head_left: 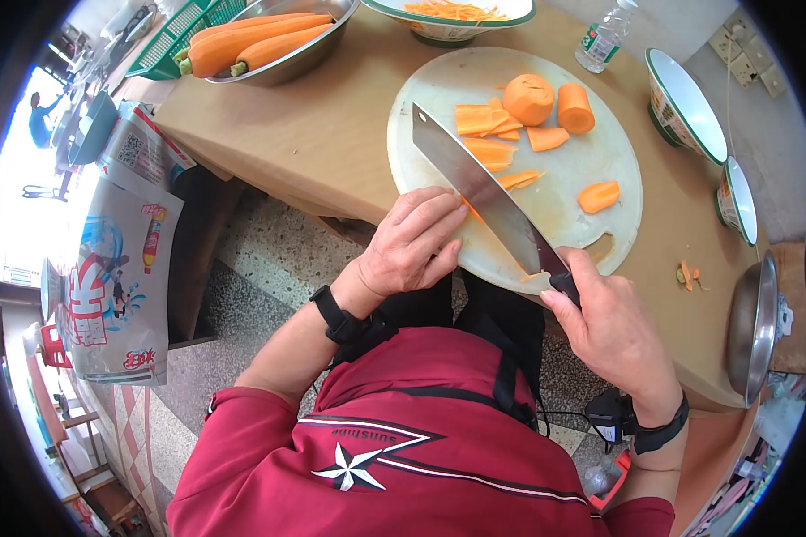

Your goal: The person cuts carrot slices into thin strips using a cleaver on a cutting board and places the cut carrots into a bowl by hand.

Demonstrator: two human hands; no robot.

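My right hand (607, 322) is wrapped round the black handle of a kitchen knife (484, 186), whose wide blade slants across the cutting board (421, 89) to the upper left. Curled fingers of my left hand (416, 237) press at the board's near-left edge against a carrot piece (473, 211), mostly hidden by blade and fingers. Beyond the blade lie thin carrot slices (488, 154), a thick carrot chunk (528, 98), an upright-looking carrot stub (575, 109) and a cut carrot piece (598, 196).
Whole peeled carrots (260, 45) fill a metal bowl at the back left, beside a green basket (181, 40). Shredded carrot (457, 9) is in an enamel bowl. A plastic bottle (605, 38), enamel bowls (685, 106) and a metal basin (754, 327) stand to the right.
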